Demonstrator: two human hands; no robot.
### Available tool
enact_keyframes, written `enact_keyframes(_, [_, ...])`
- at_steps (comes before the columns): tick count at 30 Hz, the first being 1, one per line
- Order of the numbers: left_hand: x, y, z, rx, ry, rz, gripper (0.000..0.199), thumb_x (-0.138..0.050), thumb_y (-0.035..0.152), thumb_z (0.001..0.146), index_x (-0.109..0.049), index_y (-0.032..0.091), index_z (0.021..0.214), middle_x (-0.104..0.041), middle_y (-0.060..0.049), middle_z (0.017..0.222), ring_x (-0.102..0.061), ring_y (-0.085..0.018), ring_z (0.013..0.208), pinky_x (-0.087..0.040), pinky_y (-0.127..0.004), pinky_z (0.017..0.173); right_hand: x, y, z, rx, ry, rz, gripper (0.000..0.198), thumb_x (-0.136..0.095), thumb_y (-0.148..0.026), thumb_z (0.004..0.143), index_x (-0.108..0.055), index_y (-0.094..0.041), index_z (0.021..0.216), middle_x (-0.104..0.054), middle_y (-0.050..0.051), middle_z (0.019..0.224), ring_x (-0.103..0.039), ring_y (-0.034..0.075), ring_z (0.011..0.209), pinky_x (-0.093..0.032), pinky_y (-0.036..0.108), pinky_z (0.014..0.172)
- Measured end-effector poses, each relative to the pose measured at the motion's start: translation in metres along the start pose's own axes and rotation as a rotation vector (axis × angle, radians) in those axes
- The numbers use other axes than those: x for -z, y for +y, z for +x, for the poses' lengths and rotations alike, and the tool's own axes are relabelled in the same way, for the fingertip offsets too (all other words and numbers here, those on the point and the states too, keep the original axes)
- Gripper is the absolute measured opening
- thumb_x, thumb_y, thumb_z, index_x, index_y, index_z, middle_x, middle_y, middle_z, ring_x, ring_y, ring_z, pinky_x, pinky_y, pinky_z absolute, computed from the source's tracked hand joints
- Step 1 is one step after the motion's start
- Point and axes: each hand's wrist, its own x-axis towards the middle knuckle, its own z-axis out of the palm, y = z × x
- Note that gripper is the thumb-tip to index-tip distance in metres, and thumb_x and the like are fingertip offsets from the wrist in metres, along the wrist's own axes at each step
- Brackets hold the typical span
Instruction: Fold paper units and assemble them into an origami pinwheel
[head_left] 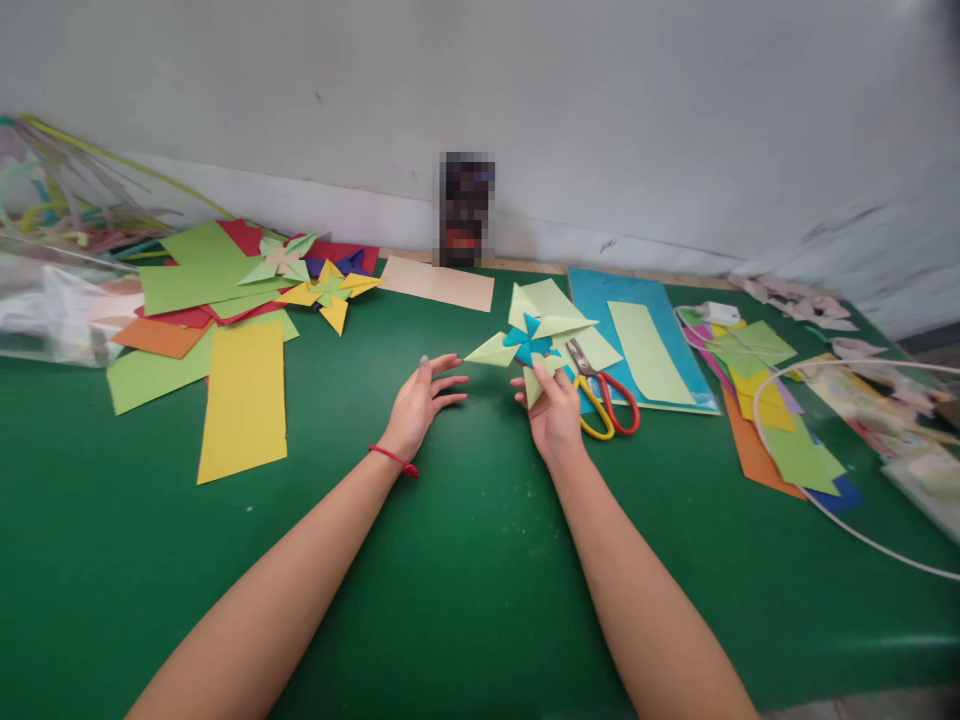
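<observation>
A folded paper pinwheel with pale green points and a blue centre is held up by my right hand, whose thumb and fingers pinch its lower point. To its left, my left hand is open, fingers apart and stretched toward the pinwheel's left tip without visibly holding it. A red cord bracelet circles the left wrist. Just right of my right hand lie scissors with one yellow and one red handle. Part of the pinwheel's lower point is hidden behind the right thumb.
Coloured paper sheets and folded paper pinwheels lie at the left on the green table. A blue sheet, more paper and a white cable are on the right. A blurred-out phone-shaped object leans against the wall.
</observation>
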Motion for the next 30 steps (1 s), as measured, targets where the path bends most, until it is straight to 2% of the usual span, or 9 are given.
enact_keyframes(3, [0.0, -0.002, -0.001, -0.014, 0.034, 0.022, 0.043, -0.046, 0.052, 0.083, -0.06, 0.013, 0.097, -0.053, -0.015, 0.123, -0.056, -0.025, 0.104, -0.052, -0.036, 0.078, 0.002, 0.002, 0.002, 0.052, 0.034, 0.008, 0.026, -0.07, -0.032, 0.064, -0.061, -0.022, 0.087, -0.064, 0.001, 0.093, -0.066, 0.016, 0.074, -0.052, 0.024, 0.057])
enact_keyframes(7, [0.002, -0.002, -0.001, 0.05, -0.039, 0.071, 0.054, -0.044, 0.061, 0.079, -0.062, 0.011, 0.088, -0.065, -0.015, 0.097, -0.062, -0.025, 0.092, -0.051, -0.036, 0.076, 0.003, 0.008, 0.0, 0.184, 0.043, -0.195, 0.029, -0.063, -0.034, 0.071, -0.063, -0.02, 0.097, -0.065, 0.005, 0.094, -0.065, 0.021, 0.083, -0.054, 0.032, 0.065])
enact_keyframes(9, [0.004, 0.0, -0.002, 0.105, -0.133, 0.086, 0.063, -0.04, 0.065, 0.079, -0.063, 0.009, 0.097, -0.067, -0.016, 0.094, -0.063, -0.025, 0.088, -0.051, -0.036, 0.077, 0.003, 0.008, -0.004, 0.27, -0.018, -0.332, 0.03, -0.059, -0.034, 0.077, -0.063, -0.02, 0.103, -0.066, 0.006, 0.095, -0.064, 0.021, 0.086, -0.054, 0.034, 0.071])
enact_keyframes(11, [0.005, 0.002, -0.003, 0.115, -0.232, 0.081, 0.068, -0.039, 0.066, 0.078, -0.059, 0.01, 0.11, -0.065, -0.018, 0.103, -0.062, -0.027, 0.096, -0.049, -0.036, 0.08, 0.001, 0.006, -0.009, 0.362, -0.122, -0.459, 0.029, -0.054, -0.031, 0.081, -0.063, -0.023, 0.107, -0.066, 0.005, 0.103, -0.063, 0.02, 0.092, -0.052, 0.035, 0.079])
enact_keyframes(13, [0.005, 0.004, -0.005, 0.084, -0.315, 0.081, 0.069, -0.046, 0.065, 0.075, -0.055, 0.013, 0.119, -0.061, -0.018, 0.115, -0.057, -0.029, 0.105, -0.047, -0.037, 0.084, -0.001, 0.003, -0.014, 0.464, -0.238, -0.561, 0.029, -0.05, -0.025, 0.083, -0.063, -0.026, 0.109, -0.063, 0.003, 0.112, -0.06, 0.019, 0.101, -0.048, 0.036, 0.088])
enact_keyframes(16, [0.005, 0.004, -0.007, 0.045, -0.381, 0.094, 0.071, -0.059, 0.061, 0.069, -0.054, 0.013, 0.121, -0.056, -0.018, 0.122, -0.054, -0.031, 0.11, -0.045, -0.039, 0.088, -0.004, -0.001, -0.019, 0.596, -0.36, -0.673, 0.035, -0.046, -0.015, 0.083, -0.062, -0.03, 0.111, -0.06, 0.0, 0.118, -0.054, 0.018, 0.111, -0.042, 0.037, 0.098])
enact_keyframes(23, [0.002, 0.002, -0.004, 0.138, -0.266, -0.021, 0.068, -0.043, 0.07, 0.074, -0.065, 0.012, 0.103, -0.067, -0.015, 0.101, -0.058, -0.031, 0.103, -0.047, -0.04, 0.084, -0.002, 0.002, -0.02, 0.737, -0.416, -0.905, 0.043, -0.044, -0.01, 0.083, -0.058, -0.035, 0.116, -0.058, -0.002, 0.123, -0.053, 0.018, 0.112, -0.043, 0.04, 0.096])
enact_keyframes(27, [0.002, -0.002, -0.003, 0.133, -0.128, -0.004, 0.046, -0.061, 0.049, 0.073, -0.064, 0.013, 0.101, -0.068, -0.011, 0.099, -0.063, -0.026, 0.092, -0.049, -0.038, 0.08, -0.002, 0.002, -0.021, 0.809, -0.478, -0.974, 0.048, -0.043, -0.007, 0.082, -0.055, -0.035, 0.119, -0.055, -0.003, 0.127, -0.051, 0.018, 0.113, -0.042, 0.04, 0.097])
enact_keyframes(30, [0.002, -0.003, -0.003, 0.112, -0.095, 0.099, 0.039, -0.068, 0.036, 0.068, -0.063, 0.013, 0.1, -0.068, -0.009, 0.098, -0.064, -0.023, 0.087, -0.05, -0.035, 0.079, -0.003, 0.001, -0.022, 0.833, -0.54, -1.013, 0.054, -0.042, -0.005, 0.081, -0.051, -0.035, 0.124, -0.051, -0.002, 0.131, -0.049, 0.019, 0.116, -0.041, 0.042, 0.098])
